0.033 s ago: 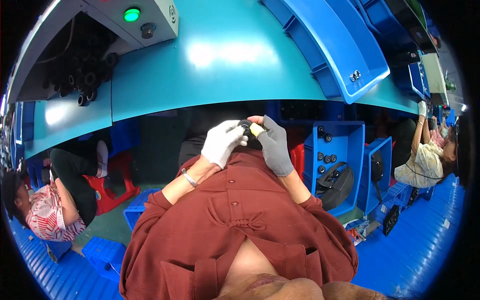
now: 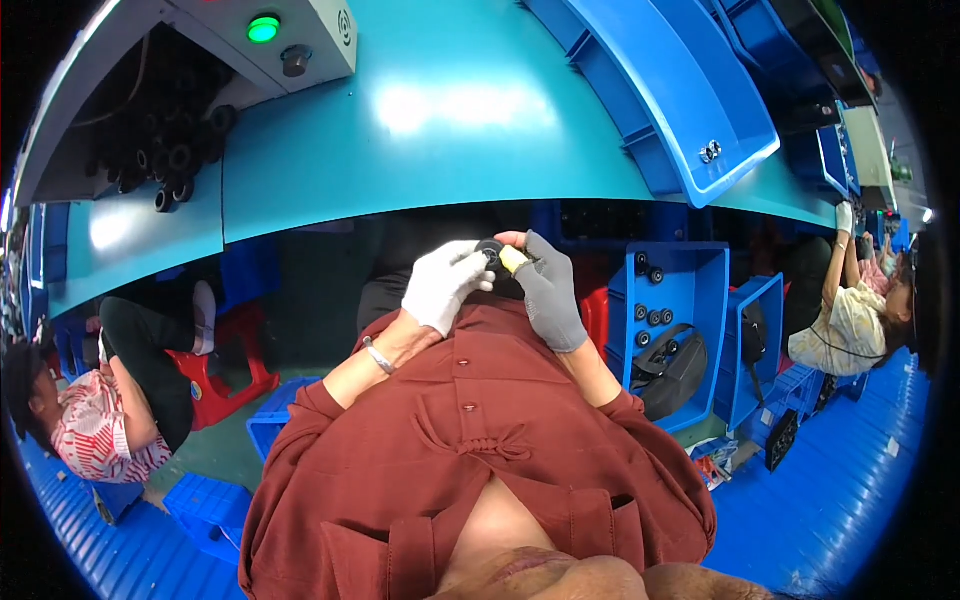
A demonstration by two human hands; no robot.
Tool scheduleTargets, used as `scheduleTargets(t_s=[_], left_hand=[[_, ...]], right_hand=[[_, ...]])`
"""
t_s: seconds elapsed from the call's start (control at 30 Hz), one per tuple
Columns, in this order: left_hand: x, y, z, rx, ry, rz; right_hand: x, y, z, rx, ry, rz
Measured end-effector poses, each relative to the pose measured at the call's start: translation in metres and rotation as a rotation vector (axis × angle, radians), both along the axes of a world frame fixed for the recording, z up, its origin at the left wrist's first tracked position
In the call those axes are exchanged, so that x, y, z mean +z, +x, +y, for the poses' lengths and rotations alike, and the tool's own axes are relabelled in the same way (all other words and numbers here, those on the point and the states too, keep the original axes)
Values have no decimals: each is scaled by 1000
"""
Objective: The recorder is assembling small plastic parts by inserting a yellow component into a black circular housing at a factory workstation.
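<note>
In front of my chest, just short of the table edge, a small black wheel (image 2: 490, 250) is held between both hands. My left hand (image 2: 442, 284), in a white glove, is closed on the wheel's left side with thumb and fingers. From the right, my right hand (image 2: 551, 295) grips it too, in a grey glove with bare fingertips and a yellow cover on one digit. Part of the wheel is hidden behind the fingers.
A blue bin (image 2: 718, 330) at my right holds several black wheels and a black bag (image 2: 675, 375). On the teal table (image 2: 450, 160) stand a long blue tray (image 2: 690, 100) with small metal parts and a machine (image 2: 310, 40) with a green light. Black wheels (image 2: 165, 160) lie beneath it. Co-workers sit on both sides.
</note>
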State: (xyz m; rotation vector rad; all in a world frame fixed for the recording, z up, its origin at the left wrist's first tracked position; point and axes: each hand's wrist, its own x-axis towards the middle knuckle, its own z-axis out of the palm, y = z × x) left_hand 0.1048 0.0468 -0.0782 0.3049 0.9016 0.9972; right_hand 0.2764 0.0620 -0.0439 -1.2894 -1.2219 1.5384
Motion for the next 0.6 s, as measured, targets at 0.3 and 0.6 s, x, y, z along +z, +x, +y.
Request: scheduleTargets(t_s=[0.3, 0.6], left_hand=[[-18, -9, -2, -36, 41, -150], [-5, -1, -2, -11, 216, 315]], right_hand=[[3, 2, 2, 49, 6, 1], [-4, -8, -7, -49, -9, -61]])
